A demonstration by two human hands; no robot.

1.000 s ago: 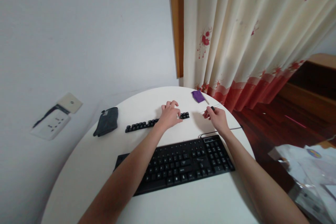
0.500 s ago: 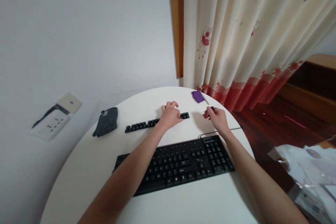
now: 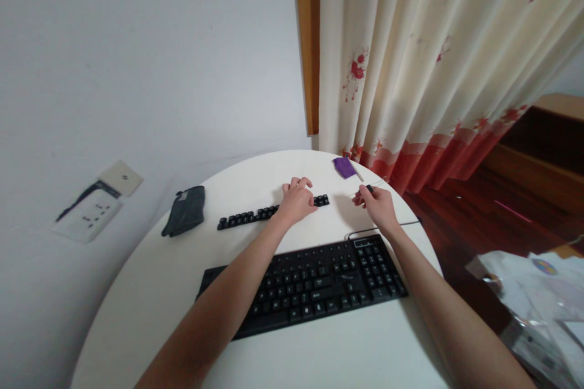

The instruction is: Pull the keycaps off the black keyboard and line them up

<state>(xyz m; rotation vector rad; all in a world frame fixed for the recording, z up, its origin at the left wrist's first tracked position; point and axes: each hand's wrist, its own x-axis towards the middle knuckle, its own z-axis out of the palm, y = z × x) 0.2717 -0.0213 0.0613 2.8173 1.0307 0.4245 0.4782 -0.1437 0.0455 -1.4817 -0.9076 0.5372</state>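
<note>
A black keyboard [image 3: 314,282] lies on the white round table, its upper rows looking bare of keycaps. Beyond it runs a line of loose black keycaps [image 3: 249,217]. My left hand [image 3: 296,202] rests over the right part of that line, fingers bent and apart, hiding some keycaps. To the right, my right hand [image 3: 374,202] is raised a little above the table with its fingers closed on a small black piece [image 3: 369,189], about the size of a keycap; its exact kind is hard to make out. My left forearm covers the keyboard's left part.
A dark zip pouch [image 3: 185,211] lies at the table's left edge. At the far right edge is a purple cloth [image 3: 344,168] beside a thin pale stick. The keyboard cable [image 3: 410,223] runs off rightward. Wall and curtain [image 3: 387,73] border the table; plastic bags [image 3: 533,292] stand right.
</note>
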